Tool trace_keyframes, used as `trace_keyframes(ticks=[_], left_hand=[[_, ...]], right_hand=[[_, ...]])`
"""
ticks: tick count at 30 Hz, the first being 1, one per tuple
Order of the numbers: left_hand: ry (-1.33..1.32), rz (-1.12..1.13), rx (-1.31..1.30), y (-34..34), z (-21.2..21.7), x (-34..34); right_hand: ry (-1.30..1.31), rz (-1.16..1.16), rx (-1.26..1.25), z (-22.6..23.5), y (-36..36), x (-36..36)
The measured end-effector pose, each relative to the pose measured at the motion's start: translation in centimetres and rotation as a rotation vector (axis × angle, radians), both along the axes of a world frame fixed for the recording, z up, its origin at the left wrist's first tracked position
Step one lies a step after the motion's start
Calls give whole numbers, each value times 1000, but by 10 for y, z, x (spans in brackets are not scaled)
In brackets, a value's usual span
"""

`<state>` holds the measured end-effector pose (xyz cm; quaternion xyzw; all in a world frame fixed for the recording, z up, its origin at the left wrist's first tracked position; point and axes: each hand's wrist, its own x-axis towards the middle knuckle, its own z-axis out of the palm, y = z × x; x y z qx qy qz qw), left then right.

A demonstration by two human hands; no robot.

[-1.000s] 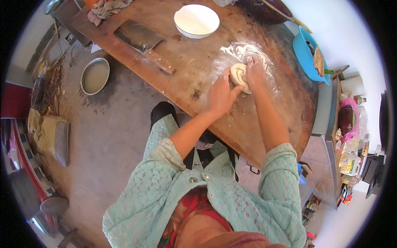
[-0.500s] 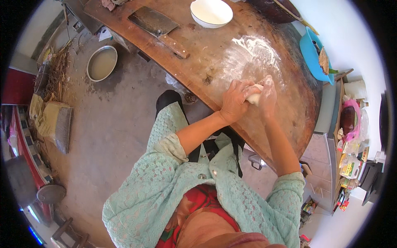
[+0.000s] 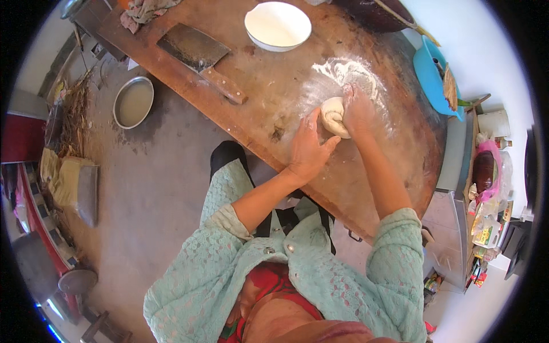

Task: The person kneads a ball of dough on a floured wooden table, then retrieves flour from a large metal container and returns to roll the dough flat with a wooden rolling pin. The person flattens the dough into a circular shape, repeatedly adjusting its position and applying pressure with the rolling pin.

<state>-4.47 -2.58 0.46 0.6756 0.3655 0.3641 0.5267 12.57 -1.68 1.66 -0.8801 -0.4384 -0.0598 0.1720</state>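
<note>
A pale lump of dough (image 3: 334,116) lies on the round wooden table (image 3: 269,91), beside a patch of scattered flour (image 3: 349,73). My left hand (image 3: 309,148) cups the near left side of the dough, fingers curled against it. My right hand (image 3: 358,108) presses down on its right side and partly covers it. Both forearms come up from light green knitted sleeves.
A cleaver (image 3: 200,54) with a wooden handle lies on the table's left part. A white bowl (image 3: 278,26) stands at the far edge. A metal pan (image 3: 132,102) sits on the concrete floor. A blue basin (image 3: 433,76) and a cluttered shelf (image 3: 486,194) stand at the right.
The dough, pulled back toward me half a second ago, is now pushed out again near the flour patch. Both hands moved away from my body with it.
</note>
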Motion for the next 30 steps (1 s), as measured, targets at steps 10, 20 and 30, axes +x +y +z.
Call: trace_keyframes(ticks=[10,20,30], left_hand=[[133,126,161,14,-4,17],[-162,-147,414,-15,-4,-13],[165,5,349,-6,3,-6]], right_hand=[[678,-80,623,-59,-23,-9],[658,31,516,18,-85,-70],[-23,138,149,-12,-36,-30]])
